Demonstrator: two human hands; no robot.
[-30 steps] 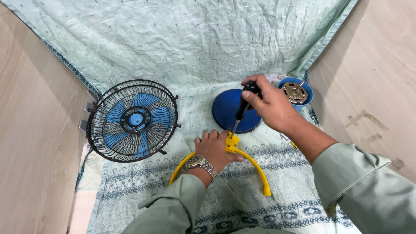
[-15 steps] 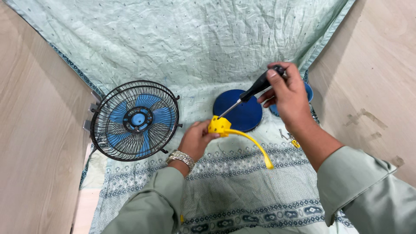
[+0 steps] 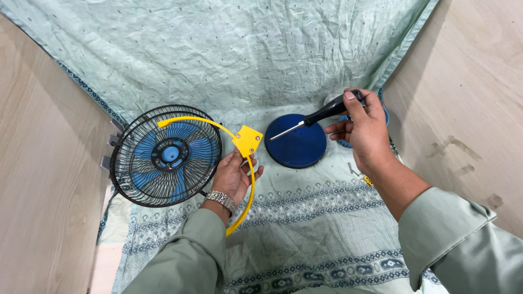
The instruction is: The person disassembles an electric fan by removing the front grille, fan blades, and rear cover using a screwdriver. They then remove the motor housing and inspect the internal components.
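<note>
In the head view, a yellow curved bracket [image 3: 248,142] is held up by the left hand [image 3: 233,175], whose fingers are closed around it just below its square middle block. One arm of the bracket is arched over the black wire fan cage [image 3: 165,155], and the other arm is hanging down beside the left wrist, where a metal wristwatch [image 3: 220,199] is worn. Blue blades are seen inside the cage, which is lying on a pale green patterned cloth [image 3: 245,49].

A screwdriver [image 3: 316,117] with a black handle is gripped by the right hand [image 3: 364,130], fingers wrapped around the handle; its metal tip is pointed towards the bracket's block but is kept apart from it. A round dark blue base plate [image 3: 296,146] is lying on the cloth under the screwdriver. A few small parts [image 3: 359,173] are scattered near the right wrist; what they are cannot be told.
</note>
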